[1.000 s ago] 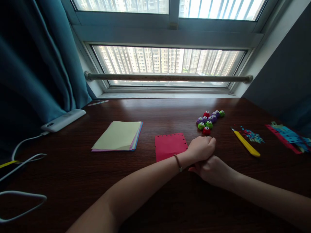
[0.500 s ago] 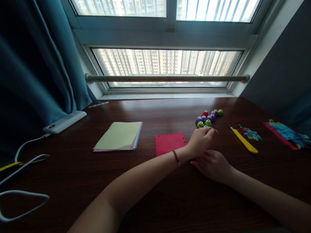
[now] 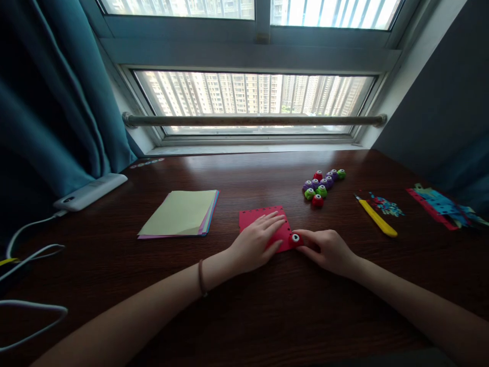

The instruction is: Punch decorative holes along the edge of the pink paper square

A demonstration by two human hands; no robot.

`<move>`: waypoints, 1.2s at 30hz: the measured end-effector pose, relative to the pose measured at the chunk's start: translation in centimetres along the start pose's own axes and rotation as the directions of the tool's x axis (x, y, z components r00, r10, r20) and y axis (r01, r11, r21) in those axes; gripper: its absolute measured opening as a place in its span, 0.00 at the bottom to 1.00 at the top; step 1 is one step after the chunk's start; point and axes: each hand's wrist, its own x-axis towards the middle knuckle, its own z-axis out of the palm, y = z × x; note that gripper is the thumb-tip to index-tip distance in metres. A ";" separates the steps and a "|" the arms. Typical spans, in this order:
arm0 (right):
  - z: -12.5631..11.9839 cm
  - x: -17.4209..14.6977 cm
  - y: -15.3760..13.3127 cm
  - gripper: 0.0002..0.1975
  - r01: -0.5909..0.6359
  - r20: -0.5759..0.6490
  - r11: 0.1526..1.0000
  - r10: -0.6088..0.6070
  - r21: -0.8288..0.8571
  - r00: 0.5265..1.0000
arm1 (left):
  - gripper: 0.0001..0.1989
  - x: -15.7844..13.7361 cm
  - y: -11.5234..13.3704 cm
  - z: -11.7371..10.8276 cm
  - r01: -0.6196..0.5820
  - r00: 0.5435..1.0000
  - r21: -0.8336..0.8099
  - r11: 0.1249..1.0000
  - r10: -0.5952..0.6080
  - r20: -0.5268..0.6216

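A red square of paper (image 3: 252, 216) with small dark holes along its edges lies on the wooden table. My left hand (image 3: 256, 243) rests flat on it with the fingers stretched out, covering its lower left part. In my right hand (image 3: 329, 251), thumb and fingers grip a small red craft punch (image 3: 295, 238) with a white and black button. That punch sits at the paper's right edge near the lower corner. Farther back stands a group of purple, green and red craft punches (image 3: 321, 190).
A stack of coloured paper (image 3: 178, 213) lies on the left. To the right are a yellow craft knife (image 3: 377, 218), a scatter of small paper bits (image 3: 385, 205) and punched coloured strips (image 3: 439, 204). A white power strip (image 3: 91, 191) with a cable sits by the curtain.
My left hand has drawn back from the craft punches and come down flat on the red paper. My right hand has moved slightly, now showing the red punch at the paper's edge.
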 end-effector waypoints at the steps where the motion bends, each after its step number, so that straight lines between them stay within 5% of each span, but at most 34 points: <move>1: -0.3 0.2 0.1 0.15 -0.011 0.022 0.998 0.010 0.058 1.000 | 0.25 -0.4 -0.3 0.4 -0.012 0.998 0.057 0.998 0.009 0.064; 7: -2.5 0.9 1.3 0.16 -0.107 0.063 0.958 0.094 0.267 0.994 | 0.25 -0.5 -0.5 0.9 -0.050 0.980 0.167 0.985 0.017 0.196; 13: -3.3 1.5 4.0 0.21 -0.252 -0.066 0.884 0.300 0.395 0.952 | 0.25 -0.5 -0.6 0.7 -0.054 0.979 0.166 0.985 0.020 0.201; 19: -3.3 2.0 6.8 0.21 -0.371 -0.315 0.903 0.424 0.217 0.849 | 0.29 -0.6 -0.6 0.6 -0.044 0.984 0.153 0.987 0.017 0.177; 30: -3.0 2.1 7.1 0.21 -0.395 -0.435 0.910 0.407 0.124 0.803 | 0.15 -1.3 -0.3 1.2 -0.107 0.992 0.125 0.986 0.115 -0.060; 33: -2.7 1.9 4.5 0.16 -0.314 -0.478 0.934 0.356 0.168 0.803 | 0.12 -1.1 0.0 0.9 0.048 0.984 -0.109 0.993 -0.066 -0.163; 36: -2.2 1.8 0.4 0.14 -0.204 -0.316 0.894 0.343 0.398 0.884 | 0.10 -0.8 0.7 0.2 0.231 0.912 -0.333 0.914 -0.322 -0.253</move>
